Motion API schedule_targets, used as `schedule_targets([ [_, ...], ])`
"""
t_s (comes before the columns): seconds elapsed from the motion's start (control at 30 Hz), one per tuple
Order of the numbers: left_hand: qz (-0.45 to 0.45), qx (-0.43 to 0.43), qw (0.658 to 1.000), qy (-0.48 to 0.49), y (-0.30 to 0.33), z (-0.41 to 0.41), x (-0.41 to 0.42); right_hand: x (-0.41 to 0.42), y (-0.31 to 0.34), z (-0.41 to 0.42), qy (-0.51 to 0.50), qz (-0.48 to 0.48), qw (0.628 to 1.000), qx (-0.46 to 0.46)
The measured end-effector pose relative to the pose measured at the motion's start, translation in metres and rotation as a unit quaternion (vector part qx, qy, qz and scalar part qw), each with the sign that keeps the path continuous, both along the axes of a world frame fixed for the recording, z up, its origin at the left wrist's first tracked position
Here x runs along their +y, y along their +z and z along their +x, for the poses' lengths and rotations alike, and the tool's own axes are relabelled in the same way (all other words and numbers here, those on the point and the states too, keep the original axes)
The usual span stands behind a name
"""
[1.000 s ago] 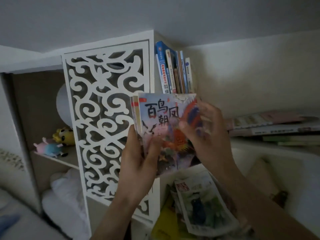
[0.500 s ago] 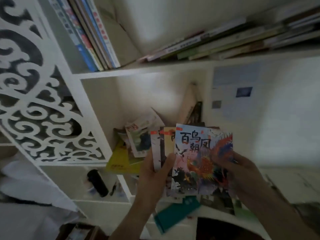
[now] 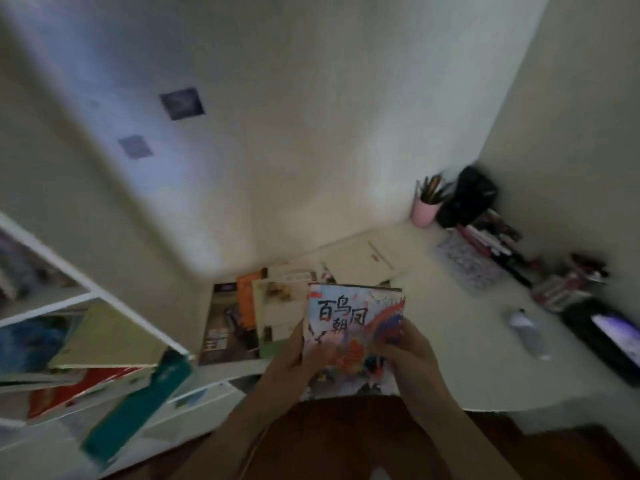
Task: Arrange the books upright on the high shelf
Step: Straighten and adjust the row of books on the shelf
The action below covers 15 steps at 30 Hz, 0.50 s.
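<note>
Head view has dropped from the high shelf to the worktop (image 3: 460,341); left hand (image 3: 294,362) and right hand (image 3: 412,355) still grip the picture book (image 3: 353,320), unshelved.

Both forearms came up from bottom of frame, converging toward centre. Left hand (image 3: 294,355) was closed on the left edge of a book (image 3: 353,327), thumb lying across the front cover, remaining fingers hidden behind it. Right hand (image 3: 412,355) clasped the book's lower right side, fingers curled onto the cover, knuckles facing the camera. Wrists were roughly level, hands close together, bare, no sleeves visible.
</note>
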<state>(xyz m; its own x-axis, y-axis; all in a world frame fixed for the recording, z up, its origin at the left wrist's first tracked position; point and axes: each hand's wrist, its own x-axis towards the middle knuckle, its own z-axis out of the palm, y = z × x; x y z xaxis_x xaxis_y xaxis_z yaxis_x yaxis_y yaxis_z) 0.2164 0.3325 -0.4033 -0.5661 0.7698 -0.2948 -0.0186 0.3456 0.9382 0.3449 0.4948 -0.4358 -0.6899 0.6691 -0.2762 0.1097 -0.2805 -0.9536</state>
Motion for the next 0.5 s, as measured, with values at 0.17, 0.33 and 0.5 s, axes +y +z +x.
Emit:
schedule_targets([
  [0.17,-0.077,0.159,0.983,-0.056,-0.089,0.038,0.128,0.106,-0.058,0.061,-0.097,0.049,0.993,-0.037],
  [0.33,-0.105,0.169,0.978,-0.069,-0.17,0.068,0.204,0.168,-0.115,0.088,-0.11,0.043,0.99,-0.079],
  [0.5,-0.15,0.05,0.987,-0.039,-0.222,0.078,0.221,0.182,-0.177,0.097,-0.085,0.021,0.981,-0.175],
])
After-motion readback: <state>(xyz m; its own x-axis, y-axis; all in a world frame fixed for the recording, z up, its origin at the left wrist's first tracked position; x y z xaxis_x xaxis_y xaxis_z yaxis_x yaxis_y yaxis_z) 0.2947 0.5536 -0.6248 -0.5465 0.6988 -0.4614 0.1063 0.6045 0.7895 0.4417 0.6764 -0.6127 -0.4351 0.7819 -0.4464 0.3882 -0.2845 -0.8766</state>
